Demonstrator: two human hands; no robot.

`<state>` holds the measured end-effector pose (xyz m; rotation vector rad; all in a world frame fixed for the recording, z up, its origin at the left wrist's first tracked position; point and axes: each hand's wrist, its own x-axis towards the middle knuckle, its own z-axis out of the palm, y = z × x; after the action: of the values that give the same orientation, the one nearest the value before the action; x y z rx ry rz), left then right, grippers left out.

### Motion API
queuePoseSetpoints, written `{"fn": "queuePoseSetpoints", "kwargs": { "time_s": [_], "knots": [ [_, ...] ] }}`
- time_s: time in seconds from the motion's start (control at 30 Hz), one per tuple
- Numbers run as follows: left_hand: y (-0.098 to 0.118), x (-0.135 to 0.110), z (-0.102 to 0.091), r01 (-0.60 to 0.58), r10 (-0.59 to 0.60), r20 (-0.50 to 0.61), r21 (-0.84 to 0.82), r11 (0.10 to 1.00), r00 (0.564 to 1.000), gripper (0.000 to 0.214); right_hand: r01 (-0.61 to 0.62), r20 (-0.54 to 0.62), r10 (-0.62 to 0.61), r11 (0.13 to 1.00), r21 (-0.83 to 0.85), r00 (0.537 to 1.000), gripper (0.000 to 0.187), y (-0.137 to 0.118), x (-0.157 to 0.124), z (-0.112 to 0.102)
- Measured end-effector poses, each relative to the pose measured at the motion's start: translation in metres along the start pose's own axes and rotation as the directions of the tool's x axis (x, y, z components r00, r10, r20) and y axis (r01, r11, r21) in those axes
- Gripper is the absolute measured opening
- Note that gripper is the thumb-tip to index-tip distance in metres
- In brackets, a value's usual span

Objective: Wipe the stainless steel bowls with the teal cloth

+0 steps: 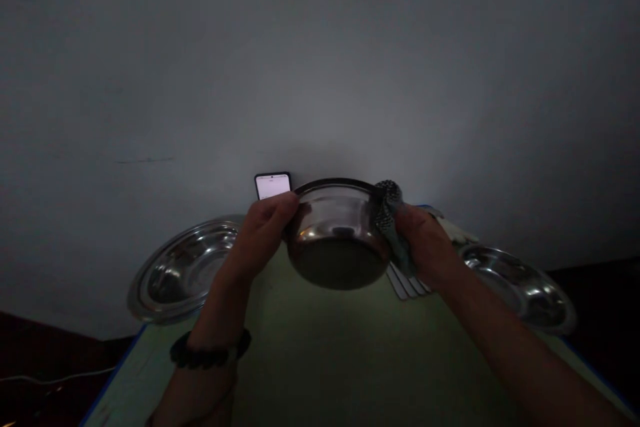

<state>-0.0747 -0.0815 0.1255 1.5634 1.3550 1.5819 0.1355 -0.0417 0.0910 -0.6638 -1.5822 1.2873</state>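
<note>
A shiny metal bowl [340, 230] is held up above the table, tilted so its outer side and underside face me. My left hand [265, 230] grips its left rim, thumb at the edge. At the right rim my right hand [427, 240] is closed on a dark patterned cloth [387, 210], which is folded over the rim and pressed against the bowl's side. The inside of the bowl is turned away from view. A dark beaded bracelet [207, 352] circles my left wrist.
On the pale green table [370, 360] a wide metal basin [165, 273] lies left and another basin [525, 290] right. A lit phone [273, 187] leans against the grey wall [320, 67]. Pale flat strips [407, 283] lie partly hidden behind my right hand.
</note>
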Motion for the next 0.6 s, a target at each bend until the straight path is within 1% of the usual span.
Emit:
{"fn": "queuePoseSetpoints", "kwargs": {
  "time_s": [0.07,0.13,0.17,0.2,0.27,0.33,0.4,0.47,0.53,0.6],
  "knots": [
    [0.007,-0.003,-0.002,0.027,-0.027,0.015,0.004,1.000,1.000,0.049,-0.080,0.006,0.079,0.991,0.110,0.997,0.042,0.000,0.001,0.001],
    [0.014,-0.004,-0.001,0.013,-0.013,-0.005,0.064,0.998,1.000,0.050,-0.110,0.031,0.107,0.988,0.113,0.994,0.041,-0.003,0.000,0.002],
    [0.017,-0.005,0.000,-0.003,0.002,0.004,0.113,0.994,1.000,0.049,-0.115,0.055,0.110,0.990,0.087,0.992,0.040,-0.006,-0.001,0.002],
    [0.020,-0.006,0.001,-0.022,0.016,0.039,0.164,0.986,0.999,0.047,-0.118,0.091,0.114,0.992,0.044,0.989,0.040,-0.010,-0.002,0.001],
    [0.026,-0.009,0.004,-0.073,0.028,0.178,0.254,0.965,0.984,0.044,-0.109,0.176,0.122,0.991,-0.084,0.977,0.040,-0.017,-0.004,0.000],
    [0.029,-0.012,0.010,-0.136,0.027,0.332,0.313,0.940,0.943,0.040,-0.080,0.257,0.135,0.973,-0.216,0.957,0.038,-0.024,-0.007,-0.002],
    [0.029,-0.014,0.017,-0.180,0.032,0.414,0.323,0.929,0.910,0.039,-0.072,0.299,0.158,0.957,-0.280,0.941,0.038,-0.028,-0.008,-0.003],
    [0.027,-0.016,0.026,-0.173,0.040,0.420,0.283,0.944,0.907,0.040,-0.101,0.290,0.179,0.959,-0.265,0.940,0.038,-0.030,-0.008,-0.004],
    [0.023,-0.016,0.032,-0.119,0.030,0.388,0.207,0.971,0.921,0.041,-0.135,0.247,0.187,0.968,-0.211,0.951,0.035,-0.032,-0.008,-0.004],
    [0.020,-0.015,0.033,-0.066,0.017,0.330,0.136,0.988,0.944,0.043,-0.160,0.215,0.190,0.976,-0.149,0.958,0.032,-0.034,-0.008,-0.004]
  ]
}}
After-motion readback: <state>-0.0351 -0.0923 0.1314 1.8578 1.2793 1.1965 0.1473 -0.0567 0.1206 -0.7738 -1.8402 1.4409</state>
